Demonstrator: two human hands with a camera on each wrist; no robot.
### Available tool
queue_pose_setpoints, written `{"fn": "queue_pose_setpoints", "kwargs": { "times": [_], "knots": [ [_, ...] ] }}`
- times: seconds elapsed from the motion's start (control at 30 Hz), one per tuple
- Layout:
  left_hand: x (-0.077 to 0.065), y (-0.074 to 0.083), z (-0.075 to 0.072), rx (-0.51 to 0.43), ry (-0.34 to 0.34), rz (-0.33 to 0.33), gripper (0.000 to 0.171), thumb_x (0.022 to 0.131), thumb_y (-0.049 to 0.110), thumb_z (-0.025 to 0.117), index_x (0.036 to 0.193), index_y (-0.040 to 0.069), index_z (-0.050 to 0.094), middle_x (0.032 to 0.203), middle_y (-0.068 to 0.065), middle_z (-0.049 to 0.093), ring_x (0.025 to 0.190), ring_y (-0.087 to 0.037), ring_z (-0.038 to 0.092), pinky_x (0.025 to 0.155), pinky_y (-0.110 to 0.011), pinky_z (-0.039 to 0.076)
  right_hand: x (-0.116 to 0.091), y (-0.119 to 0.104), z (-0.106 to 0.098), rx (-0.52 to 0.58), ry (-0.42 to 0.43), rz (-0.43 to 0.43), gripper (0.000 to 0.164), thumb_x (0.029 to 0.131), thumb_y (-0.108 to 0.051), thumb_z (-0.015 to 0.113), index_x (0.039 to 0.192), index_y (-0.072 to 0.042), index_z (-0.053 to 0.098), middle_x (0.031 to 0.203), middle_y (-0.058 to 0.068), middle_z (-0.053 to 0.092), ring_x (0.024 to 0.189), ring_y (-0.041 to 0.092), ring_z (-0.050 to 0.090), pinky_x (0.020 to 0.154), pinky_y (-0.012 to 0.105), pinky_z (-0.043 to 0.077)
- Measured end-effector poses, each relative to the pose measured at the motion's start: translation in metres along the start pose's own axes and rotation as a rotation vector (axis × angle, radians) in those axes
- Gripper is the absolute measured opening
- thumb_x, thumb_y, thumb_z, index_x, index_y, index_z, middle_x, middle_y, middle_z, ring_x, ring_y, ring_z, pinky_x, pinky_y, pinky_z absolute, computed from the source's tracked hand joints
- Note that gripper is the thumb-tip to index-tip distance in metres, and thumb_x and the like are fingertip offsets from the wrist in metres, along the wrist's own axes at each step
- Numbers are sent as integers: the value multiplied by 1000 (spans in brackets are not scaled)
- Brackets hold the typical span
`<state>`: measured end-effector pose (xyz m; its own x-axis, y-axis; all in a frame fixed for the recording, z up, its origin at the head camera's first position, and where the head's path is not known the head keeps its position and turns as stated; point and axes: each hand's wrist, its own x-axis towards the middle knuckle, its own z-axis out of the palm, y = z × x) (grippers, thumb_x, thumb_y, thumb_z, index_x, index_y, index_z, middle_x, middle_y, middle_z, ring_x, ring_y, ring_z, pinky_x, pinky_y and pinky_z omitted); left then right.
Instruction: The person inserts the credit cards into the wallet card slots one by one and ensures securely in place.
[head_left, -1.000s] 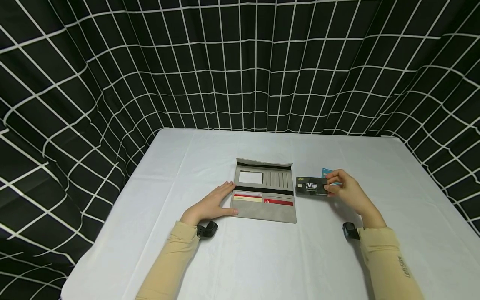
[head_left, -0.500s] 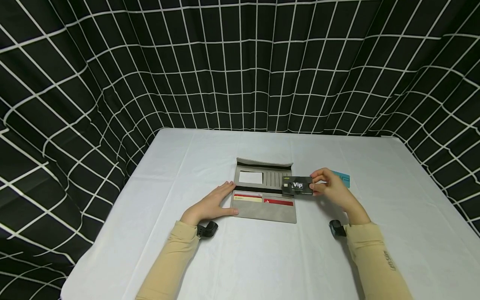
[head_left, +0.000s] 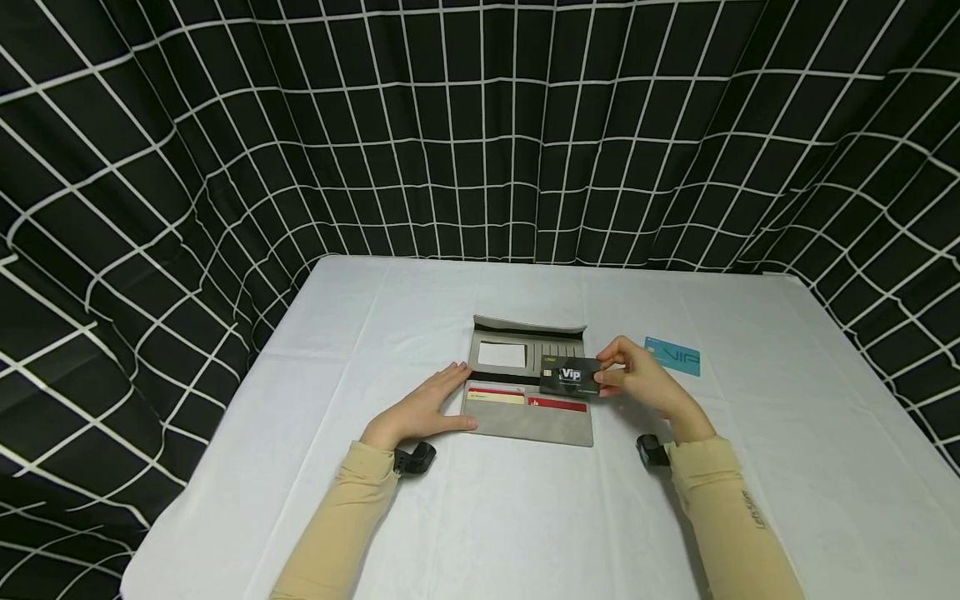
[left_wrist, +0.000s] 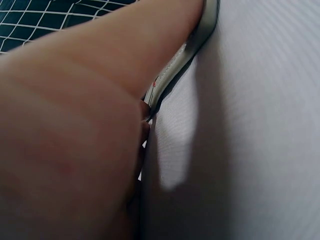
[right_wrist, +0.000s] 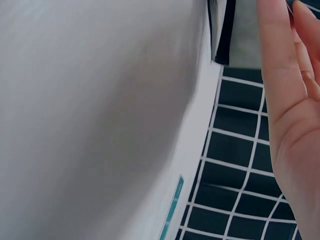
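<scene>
An unfolded grey wallet (head_left: 534, 427) lies on the table, with red and cream cards (head_left: 557, 404) in its lower pockets and narrow slots in its upper half. My left hand (head_left: 422, 410) rests against the wallet's left edge, fingers straight and spread, thumb near the lower corner. With thumb and fingers my right hand (head_left: 647, 382) pinches the right end of a black Vip card (head_left: 568, 376). The card overlaps the wallet's right half, covering the fold and some slots. In the right wrist view, the right fingers (right_wrist: 280, 55) appear at the upper right.
A blue VIP card (head_left: 675, 357) lies on the white tablecloth (head_left: 495, 517) to the right of the wallet, just beyond my right hand. Black curtain with a white grid (head_left: 480, 133) surrounds the back and sides of the table.
My right hand has carried the black card leftward from beside the wallet to over its right half, uncovering the blue card. The left hand stays in place.
</scene>
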<state>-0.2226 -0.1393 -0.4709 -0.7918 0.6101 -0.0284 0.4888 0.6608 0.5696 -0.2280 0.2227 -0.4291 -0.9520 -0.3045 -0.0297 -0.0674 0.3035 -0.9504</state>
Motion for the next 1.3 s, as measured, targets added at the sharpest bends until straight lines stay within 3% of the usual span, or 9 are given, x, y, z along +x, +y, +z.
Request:
{"fn": "queue_pose_setpoints", "kwargs": {
  "times": [0.4, 0.77, 1.03, 1.3],
  "knots": [
    [0, 2, 0, -14, -1, -1, 89, 82, 53, 63, 147, 7, 23, 152, -8, 15, 139, -21, 8, 111, -37, 10, 14, -3, 13, 14, -109, 0, 21, 88, 11, 51, 103, 12, 36, 94, 25, 48, 72, 30, 64, 68, 43, 55],
    [1, -1, 1, -8, 7, 1, 90, 81, 55, 62, 147, 8, 24, 152, -7, 16, 139, -21, 9, 111, -37, 11, 19, -1, 20, -3, -128, 16, 19, 88, 10, 52, 100, 9, 38, 87, 21, 48, 72, 27, 63, 67, 42, 55],
    [1, -2, 1, -6, 7, 9, 90, 81, 55, 62, 147, 8, 24, 152, -8, 16, 139, -21, 9, 111, -38, 12, 21, 2, 22, -16, -125, 48, 20, 88, 9, 54, 101, 9, 39, 87, 20, 49, 73, 34, 63, 66, 41, 55],
    [1, -1, 0, -2, 10, 12, 91, 81, 56, 62, 147, 8, 24, 152, -8, 17, 139, -22, 10, 111, -39, 11, 21, 6, 21, -21, -115, 47, 20, 87, 9, 54, 101, 11, 40, 85, 21, 54, 72, 30, 64, 66, 41, 56]
  ]
}}
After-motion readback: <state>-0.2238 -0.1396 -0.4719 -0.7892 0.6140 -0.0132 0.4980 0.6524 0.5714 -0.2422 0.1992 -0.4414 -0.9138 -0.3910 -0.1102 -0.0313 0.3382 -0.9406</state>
